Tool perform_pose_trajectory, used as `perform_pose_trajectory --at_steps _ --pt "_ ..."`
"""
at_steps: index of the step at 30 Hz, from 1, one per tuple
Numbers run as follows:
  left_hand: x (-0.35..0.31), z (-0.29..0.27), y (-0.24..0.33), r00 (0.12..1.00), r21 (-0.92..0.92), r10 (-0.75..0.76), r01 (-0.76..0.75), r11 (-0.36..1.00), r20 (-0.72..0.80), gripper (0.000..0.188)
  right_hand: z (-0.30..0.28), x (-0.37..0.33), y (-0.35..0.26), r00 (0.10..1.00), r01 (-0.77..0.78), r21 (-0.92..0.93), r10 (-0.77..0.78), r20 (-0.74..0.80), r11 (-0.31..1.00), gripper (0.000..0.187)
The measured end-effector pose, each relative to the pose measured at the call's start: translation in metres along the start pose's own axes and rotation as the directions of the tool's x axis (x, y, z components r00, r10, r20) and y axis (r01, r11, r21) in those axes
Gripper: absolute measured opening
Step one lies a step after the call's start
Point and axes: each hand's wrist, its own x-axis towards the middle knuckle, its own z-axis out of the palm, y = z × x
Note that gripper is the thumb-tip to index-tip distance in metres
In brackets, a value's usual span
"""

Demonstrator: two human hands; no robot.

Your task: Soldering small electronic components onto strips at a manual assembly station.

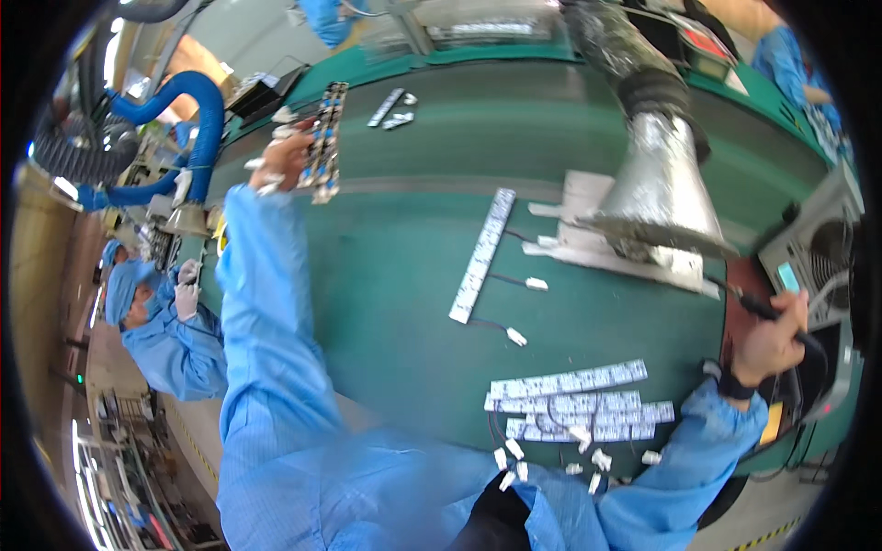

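Note:
My left hand reaches out to the far left, its fingers closed on the edge of a pair of narrow circuit board strips with small blue and metallic parts. Small white pieces show around those fingers. At the right, my right hand grips a soldering iron by its black handle; the tip points left, toward the metal fume hood. A white LED strip lies on the green mat between my hands, two wires with white connectors running from it. Several similar strips are piled near my body.
A foil-covered fume extraction hood hangs over a pale fixture. A soldering station stands at the right edge. Small strips lie on the dark belt at the back. A co-worker in blue sits at the left.

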Motion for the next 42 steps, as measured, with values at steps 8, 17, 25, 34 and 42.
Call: perform_pose_trajectory --at_steps 8,17,25,34,42 --pt "-0.169 0.143 0.005 0.947 0.166 0.069 -0.126 0.978 0.314 0.069 0.044 -0.008 -0.022 0.998 0.051 0.072 -0.053 0.034 0.996 0.036" --pt "-0.179 0.308 -0.003 0.635 0.411 0.078 -0.583 0.701 0.768 0.052 0.037 -0.014 -0.030 0.999 -0.039 0.146 0.034 0.040 0.989 0.041" --pt "-0.209 0.357 -0.039 0.689 0.670 -0.109 -0.638 0.379 0.717 0.063 0.038 -0.008 -0.031 1.000 0.006 0.185 -0.011 0.025 0.983 0.042" --pt "-0.209 0.374 -0.032 0.706 0.738 -0.218 -0.630 0.240 0.674 0.063 0.037 -0.011 -0.027 0.997 -0.075 0.233 0.066 0.044 0.970 0.042" --pt "-0.186 0.373 -0.035 0.650 0.657 -0.171 -0.647 0.386 0.740 0.053 0.037 -0.011 -0.025 0.999 -0.020 0.215 0.009 0.054 0.976 0.041"
